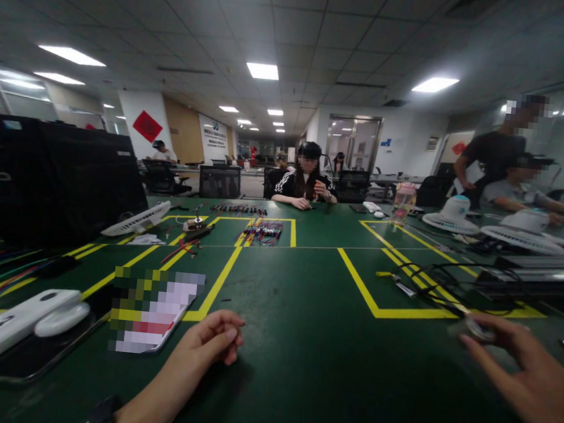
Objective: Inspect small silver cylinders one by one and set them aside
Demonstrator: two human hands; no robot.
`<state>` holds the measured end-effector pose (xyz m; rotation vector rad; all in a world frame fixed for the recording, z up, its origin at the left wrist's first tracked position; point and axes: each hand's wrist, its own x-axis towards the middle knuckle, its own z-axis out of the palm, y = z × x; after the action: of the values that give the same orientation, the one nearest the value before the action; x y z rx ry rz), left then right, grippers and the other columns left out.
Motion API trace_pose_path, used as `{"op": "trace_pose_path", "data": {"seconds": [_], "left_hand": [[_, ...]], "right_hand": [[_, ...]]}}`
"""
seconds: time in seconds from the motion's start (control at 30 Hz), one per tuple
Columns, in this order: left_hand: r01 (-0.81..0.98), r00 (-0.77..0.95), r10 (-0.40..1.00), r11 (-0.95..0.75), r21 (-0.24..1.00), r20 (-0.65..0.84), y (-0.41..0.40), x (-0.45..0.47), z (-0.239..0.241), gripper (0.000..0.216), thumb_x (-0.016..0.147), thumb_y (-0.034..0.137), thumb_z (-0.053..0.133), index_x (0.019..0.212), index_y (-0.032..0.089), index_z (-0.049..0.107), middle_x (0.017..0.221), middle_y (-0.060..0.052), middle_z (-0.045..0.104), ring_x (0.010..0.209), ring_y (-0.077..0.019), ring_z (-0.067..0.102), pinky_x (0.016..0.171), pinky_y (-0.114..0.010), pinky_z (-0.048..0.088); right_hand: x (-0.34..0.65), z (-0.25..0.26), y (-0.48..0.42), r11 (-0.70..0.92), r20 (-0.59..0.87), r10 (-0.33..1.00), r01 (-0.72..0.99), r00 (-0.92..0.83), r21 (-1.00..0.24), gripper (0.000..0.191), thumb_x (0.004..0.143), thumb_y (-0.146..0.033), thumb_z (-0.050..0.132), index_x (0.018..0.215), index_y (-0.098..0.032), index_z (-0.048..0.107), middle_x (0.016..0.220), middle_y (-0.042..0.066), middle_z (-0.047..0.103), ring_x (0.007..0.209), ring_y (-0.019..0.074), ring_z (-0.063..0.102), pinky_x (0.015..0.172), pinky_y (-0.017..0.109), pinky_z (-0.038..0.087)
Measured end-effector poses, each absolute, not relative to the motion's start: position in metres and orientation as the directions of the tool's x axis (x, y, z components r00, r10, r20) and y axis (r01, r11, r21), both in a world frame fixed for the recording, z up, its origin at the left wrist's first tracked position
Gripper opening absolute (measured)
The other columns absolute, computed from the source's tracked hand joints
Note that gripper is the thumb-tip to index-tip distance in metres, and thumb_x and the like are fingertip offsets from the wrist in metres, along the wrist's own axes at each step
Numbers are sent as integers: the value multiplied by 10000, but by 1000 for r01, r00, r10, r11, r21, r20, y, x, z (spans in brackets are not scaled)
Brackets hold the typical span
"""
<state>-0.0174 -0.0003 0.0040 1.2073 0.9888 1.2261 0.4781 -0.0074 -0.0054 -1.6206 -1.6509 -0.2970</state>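
My left hand rests on the green table with its fingers curled loosely inward; nothing shows inside them. It lies just right of a blurred-out phone. My right hand hovers at the right edge, thumb and fingers pinched around a small round metallic piece. The hand is smeared by motion.
Yellow tape lines mark boxes on the table. A white device lies at left, coloured wires and small parts further back, black cables and white fan parts at right. A person sits across; two more at right.
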Motion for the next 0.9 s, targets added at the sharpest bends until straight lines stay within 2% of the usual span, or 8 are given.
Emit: {"op": "trace_pose_path", "data": {"seconds": [0.07,0.13,0.23,0.4,0.5,0.6,0.7,0.9], "left_hand": [[-118,129,989,-59,991,74,-1,-18,5,131,769,258,660,875,182,650,666,11,648,522,-120,560,507,-232,396],[-87,137,988,-66,994,78,-3,-19,5,122,790,260,642,891,192,643,689,14,646,541,-122,561,528,-238,404],[-24,142,986,-82,996,84,-6,-19,8,106,824,266,606,904,200,630,707,21,635,550,-120,554,538,-238,405],[123,162,981,-123,985,103,-9,-13,15,108,839,282,582,893,197,622,690,28,608,558,-132,556,541,-249,417],[223,175,976,-168,960,130,-12,-1,22,113,842,277,576,918,209,626,708,23,602,615,-160,570,574,-269,433],[304,199,962,-243,921,188,-13,21,31,149,836,260,582,973,227,632,818,-8,640,730,-193,586,646,-296,441],[358,240,935,-334,872,260,-11,47,41,168,819,228,598,981,241,639,928,-25,648,800,-206,587,681,-306,434],[415,269,889,-455,788,372,-3,74,58,48,801,207,620,776,221,658,852,-20,619,828,-215,572,704,-305,419]], "right_hand": [[424,0,-9,366,658,751,865,-58,-342,433,772,-453,591,1143,-256,486,1137,68,563,1003,202,570,875,356,487],[368,5,-10,528,631,746,765,-211,-369,371,812,-366,566,1145,-239,459,1135,64,551,1033,182,547,907,339,470],[297,12,-12,637,537,757,601,-371,-483,299,826,-230,521,1118,-220,457,1127,62,538,1051,159,522,938,310,443],[248,18,-8,652,467,754,444,-462,-614,329,777,-132,512,1095,-201,466,1067,53,535,971,143,523,879,291,446],[244,14,-3,586,419,802,423,-426,-691,465,749,-142,557,1180,-209,394,1057,37,534,948,133,527,867,294,441],[244,10,1,495,350,852,383,-389,-780,587,702,-141,613,1214,-199,332,1017,25,553,917,130,542,853,299,442],[244,10,2,447,298,868,360,-398,-819,533,684,-131,627,1150,-182,373,1005,25,571,920,133,552,839,301,444],[243,12,3,446,293,846,292,-446,-846,416,710,-134,610,1078,-169,419,1022,36,577,933,134,557,827,286,451]]}}
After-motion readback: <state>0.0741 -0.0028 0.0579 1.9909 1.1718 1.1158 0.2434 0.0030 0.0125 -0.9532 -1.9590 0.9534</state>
